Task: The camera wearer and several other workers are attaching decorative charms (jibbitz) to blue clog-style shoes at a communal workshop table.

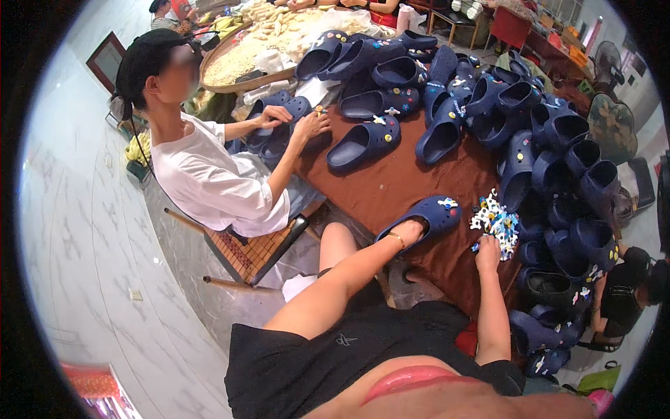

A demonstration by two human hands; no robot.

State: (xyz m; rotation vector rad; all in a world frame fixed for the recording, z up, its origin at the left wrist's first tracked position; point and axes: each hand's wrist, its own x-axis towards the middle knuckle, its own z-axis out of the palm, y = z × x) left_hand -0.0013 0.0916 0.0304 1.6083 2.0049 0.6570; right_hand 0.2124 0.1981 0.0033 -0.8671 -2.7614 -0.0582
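1. At the near side of the brown-covered worktop: one navy clog, toe toward the right, foot opening toward the near left, with a small light-coloured charm on top of the toe. Probably turned this way to give easy entry at the heel end and to keep the holed upper in plain sight.
2. Inside that opening: left hand, fingers hidden by the clog. Cannot tell whether this grip is clasped or loose; looks placed there to steady the clog from within.
3. Just right of the clog: loose pile of trinkets, white, blue and darker, likely heaped here for a short reach.
4. At the near edge of the pile: right hand, fingers bent down to the pieces. Cannot tell whether this grip is pinching one or holding nothing.
5. Farther across the worktop: decorated clogs, perhaps spread out to keep the ornaments showing.
6. Along the right: crowded heap of clogs, leaning on one another, seemingly packed to save room.
7. On the left: seated co-worker in white, both hands at clogs near the edge.
8. Beyond: round basket of pale yellow kernels.
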